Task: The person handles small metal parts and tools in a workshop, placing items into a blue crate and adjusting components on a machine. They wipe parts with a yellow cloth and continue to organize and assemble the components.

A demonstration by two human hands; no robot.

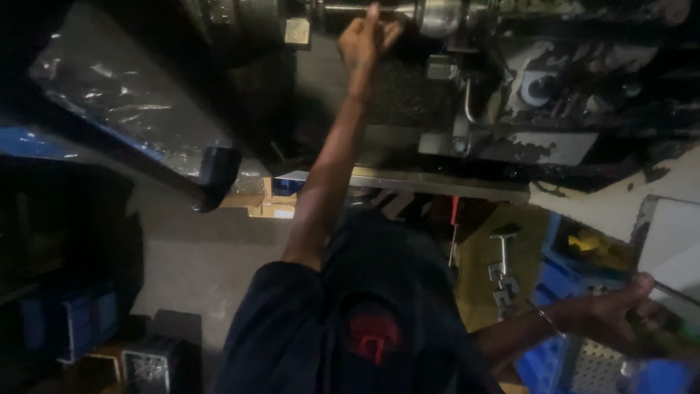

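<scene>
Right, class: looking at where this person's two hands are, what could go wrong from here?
1. The left hand is on the machine's metal shaft; if it turned, fingers could get caught.
2. The right hand seems to hold a thin rod far to the side while the left arm stretches away; it could snag.
3. The light is dim, so a slip seems likelier.

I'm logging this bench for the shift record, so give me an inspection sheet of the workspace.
Surface: dark machine bed, paint chipped.
Job's things: metal shaft at the machine top; thin rod at right.
Clutter: blue bins, cardboard boxes, clamp tool.
Grippers: left hand reaches up, fingers on the shaft; right hand grips the thin rod.
Cables: one thin tube on the machine.
Surroundings: dim; plastic sheeting at left.
</scene>
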